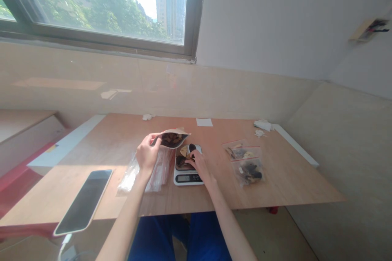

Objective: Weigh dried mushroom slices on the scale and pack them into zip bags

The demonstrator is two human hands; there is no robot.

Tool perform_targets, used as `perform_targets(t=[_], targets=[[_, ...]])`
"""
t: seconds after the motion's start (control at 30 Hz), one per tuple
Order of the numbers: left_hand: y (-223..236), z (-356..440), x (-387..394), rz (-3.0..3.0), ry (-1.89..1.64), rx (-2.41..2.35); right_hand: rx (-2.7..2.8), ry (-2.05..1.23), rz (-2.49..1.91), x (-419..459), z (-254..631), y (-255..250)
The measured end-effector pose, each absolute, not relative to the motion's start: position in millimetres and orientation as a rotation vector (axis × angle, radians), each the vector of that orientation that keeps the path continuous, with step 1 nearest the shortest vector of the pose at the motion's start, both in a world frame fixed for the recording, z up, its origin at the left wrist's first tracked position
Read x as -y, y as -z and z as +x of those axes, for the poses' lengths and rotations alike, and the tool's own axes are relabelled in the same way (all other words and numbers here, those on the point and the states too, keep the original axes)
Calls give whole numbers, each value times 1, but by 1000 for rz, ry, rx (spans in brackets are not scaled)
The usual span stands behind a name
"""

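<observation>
My left hand (148, 151) is closed on the edge of an open pouch (183, 131), held tilted with its mouth toward me. Brown dried pieces (172, 138) show inside it. Just right of the pouch stands a white kitchen scale (180, 180) with a small display. Tan and dark dried slices (183, 151) lie on its plate. My right hand (200, 164) reaches over the plate, its fingers curled around some of these slices; the fingertips are partly hidden among them. Beneath my left wrist lie clear zip bags (159, 173).
Filled zip bags (248, 167) with dark and pale dried pieces lie to the right. A phone (85, 200) on a cable rests at the left front edge. Along the back are a white paper (204, 122) and crumpled tissues (262, 125). A wooden tabletop (294, 179) carries everything.
</observation>
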State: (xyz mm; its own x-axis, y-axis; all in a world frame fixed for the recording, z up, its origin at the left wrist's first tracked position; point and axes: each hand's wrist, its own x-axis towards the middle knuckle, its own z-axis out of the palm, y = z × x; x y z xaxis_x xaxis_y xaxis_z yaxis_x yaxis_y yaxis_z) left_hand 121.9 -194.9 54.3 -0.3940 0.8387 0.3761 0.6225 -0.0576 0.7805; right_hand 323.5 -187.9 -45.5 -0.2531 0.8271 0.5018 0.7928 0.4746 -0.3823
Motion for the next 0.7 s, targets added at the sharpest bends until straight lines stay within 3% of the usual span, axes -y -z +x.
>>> perform_targets(t=[0.7], targets=[[-54, 124, 200, 1550, -1402, -1960, 1725, -474, -1246, 197, 327, 40]])
